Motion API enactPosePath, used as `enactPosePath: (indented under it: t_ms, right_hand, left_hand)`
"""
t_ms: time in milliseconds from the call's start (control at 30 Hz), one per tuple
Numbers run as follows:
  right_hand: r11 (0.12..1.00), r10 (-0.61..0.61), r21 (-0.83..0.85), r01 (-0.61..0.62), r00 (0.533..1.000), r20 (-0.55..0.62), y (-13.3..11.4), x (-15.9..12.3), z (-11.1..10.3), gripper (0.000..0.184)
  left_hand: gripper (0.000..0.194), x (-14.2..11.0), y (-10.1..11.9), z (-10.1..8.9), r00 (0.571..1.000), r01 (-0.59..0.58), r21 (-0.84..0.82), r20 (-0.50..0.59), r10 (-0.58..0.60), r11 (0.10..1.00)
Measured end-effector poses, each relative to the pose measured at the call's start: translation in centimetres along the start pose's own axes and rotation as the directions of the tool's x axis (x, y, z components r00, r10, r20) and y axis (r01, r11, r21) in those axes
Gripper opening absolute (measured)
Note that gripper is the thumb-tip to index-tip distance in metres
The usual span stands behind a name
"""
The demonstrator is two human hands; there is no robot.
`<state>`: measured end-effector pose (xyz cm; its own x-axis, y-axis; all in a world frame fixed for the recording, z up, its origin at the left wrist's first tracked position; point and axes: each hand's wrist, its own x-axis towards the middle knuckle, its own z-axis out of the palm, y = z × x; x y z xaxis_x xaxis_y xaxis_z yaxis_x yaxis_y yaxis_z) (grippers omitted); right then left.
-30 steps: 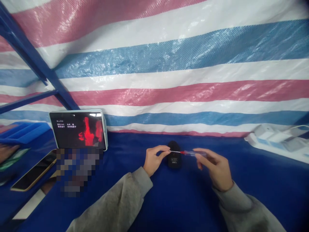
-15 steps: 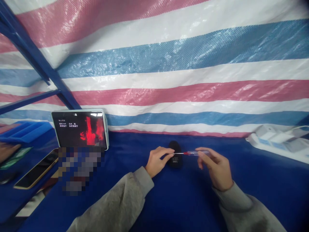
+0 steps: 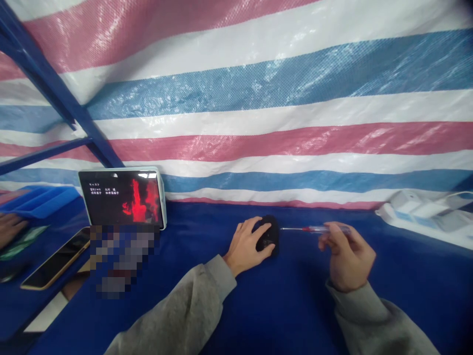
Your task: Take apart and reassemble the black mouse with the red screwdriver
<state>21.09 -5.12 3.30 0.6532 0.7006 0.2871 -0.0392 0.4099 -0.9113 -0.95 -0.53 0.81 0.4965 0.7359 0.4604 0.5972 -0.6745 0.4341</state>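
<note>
A black computer mouse [image 3: 272, 230] lies on the blue tabletop, its label side facing up. My left hand [image 3: 248, 246] rests over the mouse's left part, thumb and fingers gripping it and covering much of the label. In my right hand [image 3: 349, 254] is a thin screwdriver [image 3: 308, 229] with a clear handle and a red collar, the fingers closed around the handle. Its shaft points left, and the tip stands just apart from the mouse's right edge.
To the left stand a tablet [image 3: 123, 197] with its screen lit, a phone [image 3: 55, 259] and a blue compartment tray [image 3: 44, 199]. Another person's hand [image 3: 11, 228] shows at the far left. A white power strip [image 3: 424, 219] lies at the right, and a striped sheet [image 3: 258, 98] hangs behind.
My right hand has drawn the screwdriver right, away from the mouse. My left hand has gone from pinching near the screwdriver tip to spreading over and gripping the mouse.
</note>
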Motion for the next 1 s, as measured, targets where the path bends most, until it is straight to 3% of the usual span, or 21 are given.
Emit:
enactPosePath:
  t_ms: [200, 367, 633, 800, 1000]
  right_hand:
    - [0.987, -0.149, -0.062, 0.147, 0.988, -0.040, -1.1, 1.3, 1.8, 0.024]
    - [0.959, -0.258, -0.131, 0.251, 0.965, -0.038, -2.5, 1.9, 3.3, 0.024]
    - [0.837, -0.343, -0.381, 0.392, 0.919, 0.193, -2.5, 0.2, 1.6, 0.026]
    - [0.782, -0.337, -0.432, 0.450, 0.887, 0.315, -1.9, 0.5, 1.1, 0.025]
    - [0.767, -0.338, -0.418, 0.487, 0.860, 0.382, -1.2, 0.7, 0.9, 0.023]
  left_hand:
    - [0.062, 0.1, -0.2, 0.1, 0.999, -0.032, -0.053, 0.027, 0.034, 0.998]
    - [0.056, 0.0, -0.6, 0.1, 0.993, -0.057, -0.151, 0.095, 0.072, 0.987]
    - [0.035, 0.3, -0.8, -0.1, 0.978, -0.148, -0.240, 0.106, 0.177, 0.959]
    - [0.034, 0.2, -1.0, 0.0, 0.972, -0.186, -0.235, 0.100, 0.214, 0.954]
    - [0.033, 0.2, -1.2, 0.1, 0.968, -0.208, -0.210, 0.094, 0.231, 0.955]
